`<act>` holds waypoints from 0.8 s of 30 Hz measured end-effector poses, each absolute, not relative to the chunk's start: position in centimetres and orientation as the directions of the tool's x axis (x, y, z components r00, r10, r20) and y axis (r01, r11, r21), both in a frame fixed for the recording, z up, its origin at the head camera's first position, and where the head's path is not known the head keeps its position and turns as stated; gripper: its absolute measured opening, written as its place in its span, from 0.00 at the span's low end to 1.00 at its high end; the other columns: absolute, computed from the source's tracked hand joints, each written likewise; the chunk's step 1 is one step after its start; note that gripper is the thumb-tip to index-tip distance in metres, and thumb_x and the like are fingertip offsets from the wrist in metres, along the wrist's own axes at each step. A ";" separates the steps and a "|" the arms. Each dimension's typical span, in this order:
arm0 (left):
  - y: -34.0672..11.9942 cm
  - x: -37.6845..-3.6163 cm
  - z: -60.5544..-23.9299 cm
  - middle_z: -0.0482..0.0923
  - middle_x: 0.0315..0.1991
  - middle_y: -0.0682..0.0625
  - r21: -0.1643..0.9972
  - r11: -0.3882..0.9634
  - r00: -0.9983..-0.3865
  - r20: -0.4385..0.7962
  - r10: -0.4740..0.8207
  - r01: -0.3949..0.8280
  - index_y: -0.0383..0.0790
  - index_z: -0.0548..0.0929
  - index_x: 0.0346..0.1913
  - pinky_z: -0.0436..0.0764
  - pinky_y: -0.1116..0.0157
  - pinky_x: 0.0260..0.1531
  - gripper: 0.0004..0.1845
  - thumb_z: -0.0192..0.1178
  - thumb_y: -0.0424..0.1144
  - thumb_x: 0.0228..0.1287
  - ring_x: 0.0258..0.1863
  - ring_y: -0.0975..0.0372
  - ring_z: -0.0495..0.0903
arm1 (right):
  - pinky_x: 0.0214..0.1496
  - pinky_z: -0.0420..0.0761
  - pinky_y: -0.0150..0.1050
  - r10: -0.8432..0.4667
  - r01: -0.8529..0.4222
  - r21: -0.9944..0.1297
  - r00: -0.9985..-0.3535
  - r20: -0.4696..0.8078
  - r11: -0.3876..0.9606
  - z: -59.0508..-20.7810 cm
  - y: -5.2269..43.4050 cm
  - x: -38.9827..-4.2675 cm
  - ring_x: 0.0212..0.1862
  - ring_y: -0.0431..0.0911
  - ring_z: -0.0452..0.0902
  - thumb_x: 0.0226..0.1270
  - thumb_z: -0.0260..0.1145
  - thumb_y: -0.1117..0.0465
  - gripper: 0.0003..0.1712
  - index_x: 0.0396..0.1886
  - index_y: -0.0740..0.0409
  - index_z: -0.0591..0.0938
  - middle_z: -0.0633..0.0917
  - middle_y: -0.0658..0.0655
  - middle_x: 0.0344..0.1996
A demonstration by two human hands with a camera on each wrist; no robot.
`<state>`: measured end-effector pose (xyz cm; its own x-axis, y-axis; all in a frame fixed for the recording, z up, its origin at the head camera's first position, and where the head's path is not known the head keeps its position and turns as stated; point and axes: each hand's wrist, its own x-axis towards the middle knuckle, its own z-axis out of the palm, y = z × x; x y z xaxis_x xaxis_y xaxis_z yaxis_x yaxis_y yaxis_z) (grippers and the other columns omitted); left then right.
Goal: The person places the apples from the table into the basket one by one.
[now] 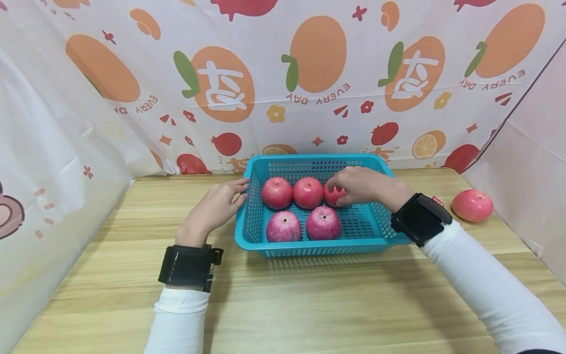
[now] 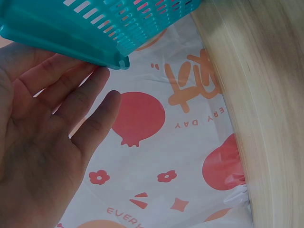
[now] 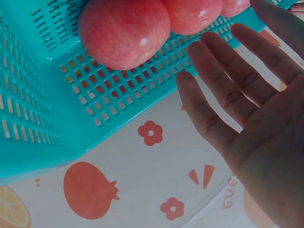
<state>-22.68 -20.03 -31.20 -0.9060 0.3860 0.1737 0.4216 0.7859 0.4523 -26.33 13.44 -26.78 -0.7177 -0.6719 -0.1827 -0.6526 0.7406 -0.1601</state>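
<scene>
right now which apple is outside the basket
The apple lying alone on the table at the far right; the other five sit inside the blue basket.

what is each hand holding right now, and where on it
Right hand touches the top of an apple in the basket, grip unclear. Left hand rests straight fingers on its left wall.

The wooden counter (image 1: 309, 305) carries a teal basket (image 1: 373, 238) near its far edge; an apple (image 1: 472, 205) lies by the right edge.
</scene>
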 end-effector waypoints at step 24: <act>-20.0 -22.6 -31.1 0.69 0.69 0.32 0.467 0.783 -0.911 0.163 0.380 0.410 0.22 0.74 0.65 0.75 0.45 0.59 0.22 0.58 0.31 0.74 0.67 0.38 0.70 | 0.50 0.84 0.49 -0.684 -0.667 -0.160 -0.724 -0.093 0.728 -26.2 16.7 -26.3 0.48 0.56 0.81 0.63 0.75 0.62 0.19 0.52 0.65 0.86 0.87 0.62 0.45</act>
<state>-22.65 -19.98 -31.08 -0.9106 0.3797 0.1630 0.4102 0.7834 0.4670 -26.27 16.72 -26.24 -0.7238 -0.6837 -0.0929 -0.6668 0.7278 -0.1605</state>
